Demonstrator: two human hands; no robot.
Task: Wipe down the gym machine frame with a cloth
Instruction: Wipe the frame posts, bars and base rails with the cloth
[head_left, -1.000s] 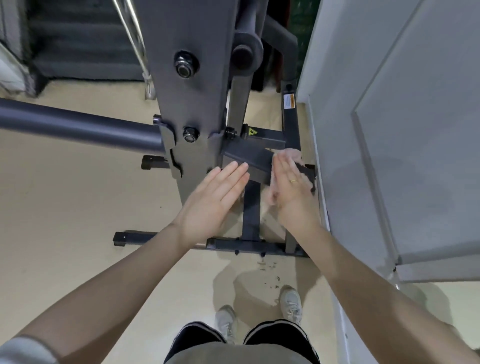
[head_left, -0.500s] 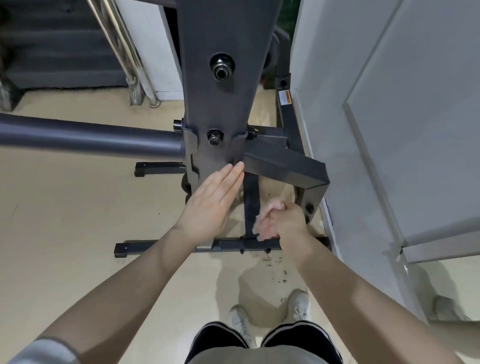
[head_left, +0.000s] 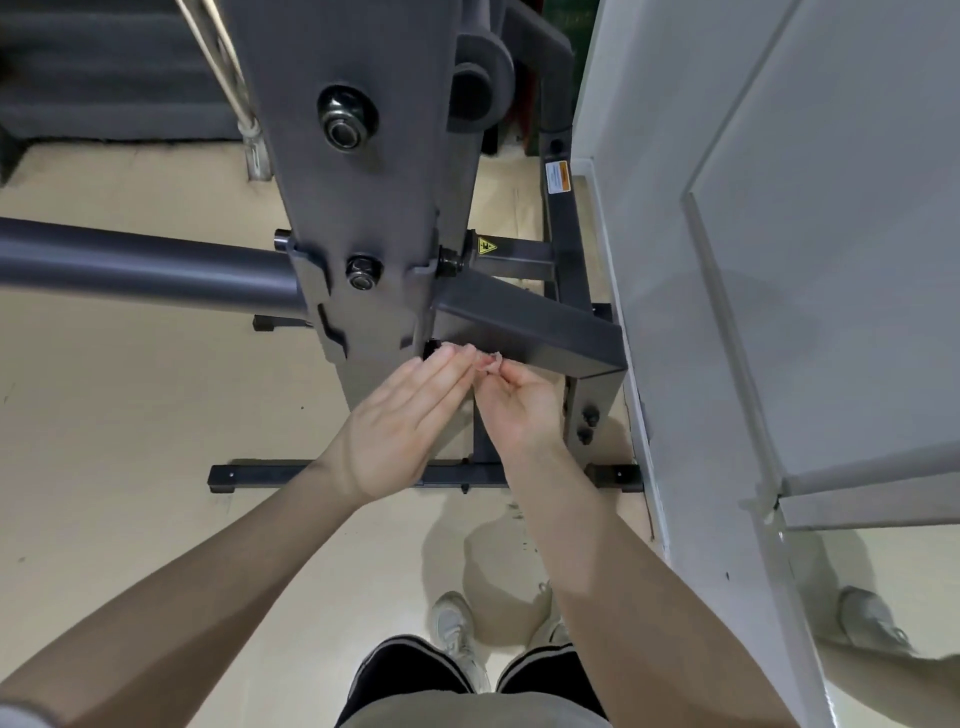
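Note:
The dark grey gym machine frame (head_left: 363, 208) rises in front of me, with a square arm (head_left: 524, 327) jutting right toward the wall. My right hand (head_left: 519, 405) is curled around a small pinkish cloth (head_left: 489, 362), which it presses against the underside of that square arm near the upright. Most of the cloth is hidden in the fist. My left hand (head_left: 405, 415) is flat with fingers together, its fingertips against the upright's lower edge, right beside the cloth.
A round grey bar (head_left: 145, 265) sticks out to the left. The base rails (head_left: 332, 475) lie on the beige floor. A grey wall panel (head_left: 727, 260) stands close on the right. Stairs and a metal railing (head_left: 228, 67) are at the back left. My shoes (head_left: 457, 629) are below.
My right hand lifted the cloth from below the square arm up to its underside near the upright. The left hand stayed flat by the upright. The view shifted slightly.

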